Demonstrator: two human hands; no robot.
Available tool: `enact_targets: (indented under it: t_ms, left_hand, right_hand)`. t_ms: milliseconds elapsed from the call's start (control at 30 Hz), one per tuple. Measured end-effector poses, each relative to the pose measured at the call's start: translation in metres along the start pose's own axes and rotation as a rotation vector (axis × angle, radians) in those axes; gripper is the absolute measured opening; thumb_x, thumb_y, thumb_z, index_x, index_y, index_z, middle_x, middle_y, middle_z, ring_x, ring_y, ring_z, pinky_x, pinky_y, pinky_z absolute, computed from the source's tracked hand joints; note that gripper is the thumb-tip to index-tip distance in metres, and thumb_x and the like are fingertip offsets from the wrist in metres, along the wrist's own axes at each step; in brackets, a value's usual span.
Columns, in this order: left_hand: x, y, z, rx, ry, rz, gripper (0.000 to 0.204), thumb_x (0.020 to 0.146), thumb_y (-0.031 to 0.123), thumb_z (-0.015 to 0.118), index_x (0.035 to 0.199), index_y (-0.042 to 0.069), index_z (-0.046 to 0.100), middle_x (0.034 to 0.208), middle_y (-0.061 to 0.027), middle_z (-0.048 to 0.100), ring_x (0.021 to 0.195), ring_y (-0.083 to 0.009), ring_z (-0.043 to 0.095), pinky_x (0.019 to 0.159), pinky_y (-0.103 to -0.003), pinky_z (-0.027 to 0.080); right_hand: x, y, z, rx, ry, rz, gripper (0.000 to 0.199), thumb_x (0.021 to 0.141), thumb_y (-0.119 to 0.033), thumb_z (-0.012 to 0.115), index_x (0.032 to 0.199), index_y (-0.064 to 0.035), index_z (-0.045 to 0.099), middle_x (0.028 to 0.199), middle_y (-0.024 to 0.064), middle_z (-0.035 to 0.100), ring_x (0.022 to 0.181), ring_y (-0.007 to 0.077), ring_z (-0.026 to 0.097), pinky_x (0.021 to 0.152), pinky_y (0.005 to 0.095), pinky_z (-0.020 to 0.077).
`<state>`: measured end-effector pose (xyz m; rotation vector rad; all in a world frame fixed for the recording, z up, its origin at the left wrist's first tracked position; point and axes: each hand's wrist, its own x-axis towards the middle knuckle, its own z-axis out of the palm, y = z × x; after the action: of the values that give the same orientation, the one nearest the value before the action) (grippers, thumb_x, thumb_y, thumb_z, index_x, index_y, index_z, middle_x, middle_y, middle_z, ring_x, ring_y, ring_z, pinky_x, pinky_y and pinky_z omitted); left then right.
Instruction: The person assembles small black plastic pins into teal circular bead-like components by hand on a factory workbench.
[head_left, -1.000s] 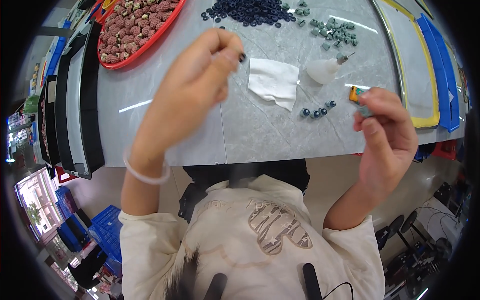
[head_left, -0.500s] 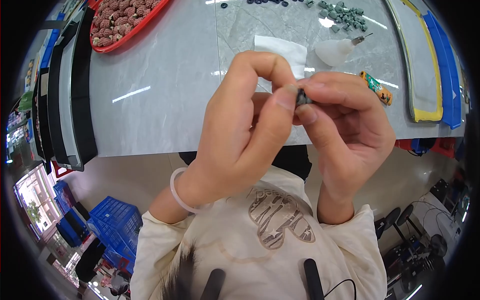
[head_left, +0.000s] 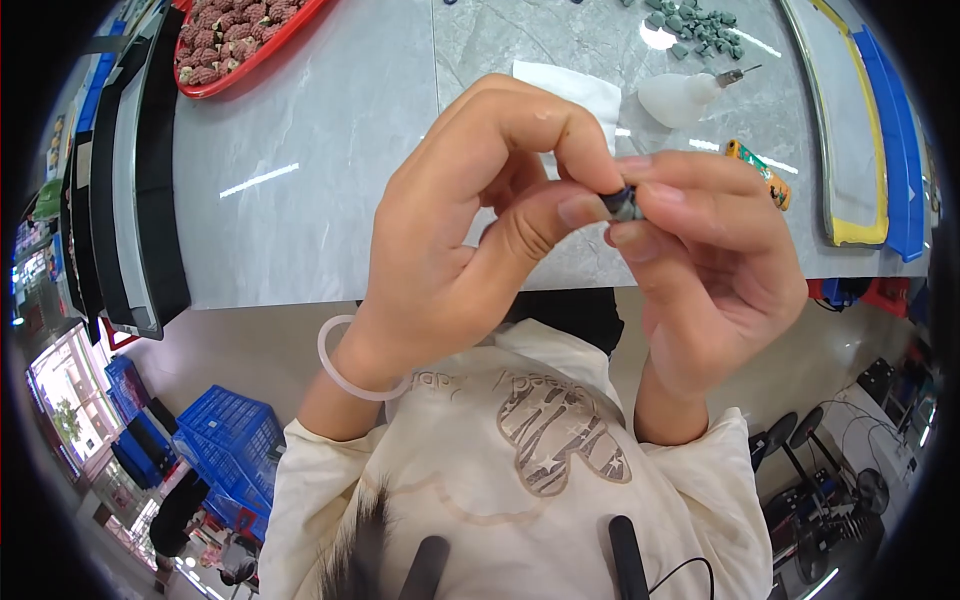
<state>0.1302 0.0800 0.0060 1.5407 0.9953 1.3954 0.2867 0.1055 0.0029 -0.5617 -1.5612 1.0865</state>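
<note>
In front of the table's near edge, both hands meet over one small piece (head_left: 624,208), grey-green with a dark navy part on its left side. My left hand (head_left: 465,225) pinches the dark side between thumb and index finger. From the other side, my right hand (head_left: 715,240) grips the grey-green side with thumb and fingertips. The fingers cover much of the piece, so how its two parts join is hidden. Loose grey-green pieces (head_left: 700,30) lie in a cluster farther back. Behind the hands are a white cloth or tissue (head_left: 580,90) and a white squeeze bottle (head_left: 675,100) with a needle tip.
A red tray (head_left: 255,62) of reddish, bumpy pieces stands at the far left of the grey table (head_left: 290,230). Right of my hands lies an orange-and-green cylinder (head_left: 762,172). A yellow-edged panel (head_left: 850,150) and a blue tray (head_left: 897,150) line the right side.
Both hands have shifted slightly right with the piece. My left thumb and index finger have changed their hold, and a dark navy part now shows beside the grey-green.
</note>
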Motion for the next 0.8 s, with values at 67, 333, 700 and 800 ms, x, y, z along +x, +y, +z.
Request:
enact_targets:
  t_ms: [67, 333, 700, 800]
  left_hand:
    - [-0.001, 0.005, 0.004, -0.075, 0.02, -0.037, 0.02, 0.089, 0.017, 0.055, 0.095, 0.0, 0.047, 0.09, -0.0073, 0.048, 0.06, -0.004, 0.04, 0.048, -0.016, 0.033]
    - [-0.009, 0.023, 0.01, -0.396, 0.019, -0.425, 0.024, 0.093, 0.025, 0.047, 0.097, 0.002, 0.045, 0.086, -0.0036, 0.049, 0.053, -0.001, 0.033, 0.043, -0.014, 0.026]
    - [-0.013, 0.035, 0.014, -0.729, 0.067, -0.722, 0.026, 0.093, 0.027, 0.046, 0.096, 0.001, 0.043, 0.072, -0.0003, 0.048, 0.045, -0.0012, 0.032, 0.038, -0.015, 0.023]
    - [-0.015, 0.034, 0.014, -0.767, 0.041, -0.756, 0.027, 0.093, 0.027, 0.046, 0.096, 0.001, 0.043, 0.073, -0.0009, 0.048, 0.045, -0.0018, 0.033, 0.038, -0.015, 0.023]
  right_hand:
    - [0.002, -0.003, 0.0, -0.075, -0.004, -0.112, 0.025, 0.072, 0.014, 0.061, 0.093, 0.0033, 0.057, 0.096, 0.0211, 0.058, 0.08, 0.0189, 0.06, 0.066, 0.0223, 0.0508]
    - [0.001, -0.015, 0.004, -0.32, -0.02, -0.24, 0.026, 0.07, 0.012, 0.064, 0.093, 0.0009, 0.058, 0.094, 0.0214, 0.059, 0.075, 0.0197, 0.061, 0.061, 0.0223, 0.0516]
    - [-0.006, -0.032, 0.007, -0.639, -0.02, -0.258, 0.027, 0.062, 0.011, 0.071, 0.084, 0.0008, 0.061, 0.085, 0.0185, 0.062, 0.069, 0.0194, 0.062, 0.057, 0.0225, 0.0515]
    - [-0.006, -0.031, 0.004, -0.581, -0.048, -0.245, 0.026, 0.061, 0.013, 0.069, 0.084, 0.0012, 0.062, 0.083, 0.0182, 0.063, 0.068, 0.0197, 0.062, 0.056, 0.0232, 0.0511]
